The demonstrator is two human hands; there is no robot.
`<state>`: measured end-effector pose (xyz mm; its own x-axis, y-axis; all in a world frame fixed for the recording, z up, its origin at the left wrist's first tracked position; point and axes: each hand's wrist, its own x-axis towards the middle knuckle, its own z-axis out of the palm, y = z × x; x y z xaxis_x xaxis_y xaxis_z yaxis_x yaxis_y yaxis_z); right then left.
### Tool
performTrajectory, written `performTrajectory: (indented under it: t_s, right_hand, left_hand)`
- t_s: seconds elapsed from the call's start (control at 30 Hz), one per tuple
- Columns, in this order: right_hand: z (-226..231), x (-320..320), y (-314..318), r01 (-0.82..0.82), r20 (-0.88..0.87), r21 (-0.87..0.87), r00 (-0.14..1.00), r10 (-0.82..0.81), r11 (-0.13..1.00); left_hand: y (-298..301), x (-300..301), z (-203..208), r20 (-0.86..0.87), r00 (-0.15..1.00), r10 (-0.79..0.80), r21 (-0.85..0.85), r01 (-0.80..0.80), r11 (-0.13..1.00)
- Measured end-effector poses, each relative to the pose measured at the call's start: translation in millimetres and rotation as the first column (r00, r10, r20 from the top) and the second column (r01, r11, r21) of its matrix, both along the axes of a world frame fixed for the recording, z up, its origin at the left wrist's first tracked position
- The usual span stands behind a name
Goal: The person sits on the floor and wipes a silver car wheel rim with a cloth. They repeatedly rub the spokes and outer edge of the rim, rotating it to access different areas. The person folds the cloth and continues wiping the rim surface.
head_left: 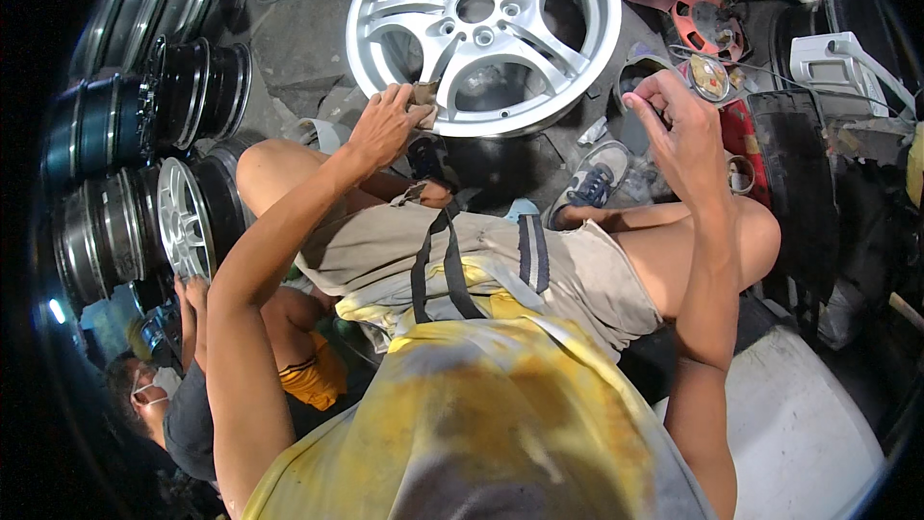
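A silver alloy wheel rim (568,58) with split spokes lies face up before my knees. At its near left edge, my left hand (383,127) is closed on a small folded brown piece, which looks like sandpaper (424,94), and presses it against the lip. My right hand (681,125) is raised to the right of the rim, apart from it. Its thumb and fingers are curled together above a grey tub (635,77); whatever they hold, if anything, is hidden.
Stacked dark wheel rims (197,91) and another silver rim (186,221) stand at the left. A co-worker (192,404) sits at lower left, hands on that silver rim. On the right are a red ring-shaped part (707,24), an opened can (709,77) and a white device (837,72).
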<state>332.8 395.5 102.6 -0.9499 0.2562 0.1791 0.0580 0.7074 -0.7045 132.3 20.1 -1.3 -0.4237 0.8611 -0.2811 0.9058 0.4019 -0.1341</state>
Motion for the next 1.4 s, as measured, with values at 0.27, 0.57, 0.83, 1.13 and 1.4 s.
performTrajectory:
  t_s: [0.27, 0.57, 0.83, 1.13, 1.4]
  right_hand:
    - [2, -2, 0, 0.007, 0.025, -0.015, 1.0, -0.007, 1.0]
    - [-2, 10, 4, 0.036, 0.047, -0.085, 0.998, -0.032, 0.996]
    - [-12, -6, 2, 0.108, 0.197, -0.347, 0.98, -0.041, 0.932]
    - [-52, -65, 34, 0.3, 0.21, -0.429, 0.95, -0.229, 0.852]
    - [-156, -156, -14, 0.171, 0.216, -0.081, 0.965, -0.151, 0.982]
  left_hand:
    - [35, 16, -27, 0.11, 0.913, 0.393, 0.115, -0.404, 0.907]
    - [-36, -111, 35, -0.184, 0.943, 0.276, -0.201, -0.311, 0.929]
    - [-81, -197, 29, 0.212, 0.629, 0.748, -0.022, -0.762, 0.648]
    - [-63, -169, -6, 0.659, 0.125, 0.741, -0.243, -0.898, 0.368]
    - [-31, -122, -30, 0.746, 0.058, 0.663, -0.186, -0.938, 0.292]
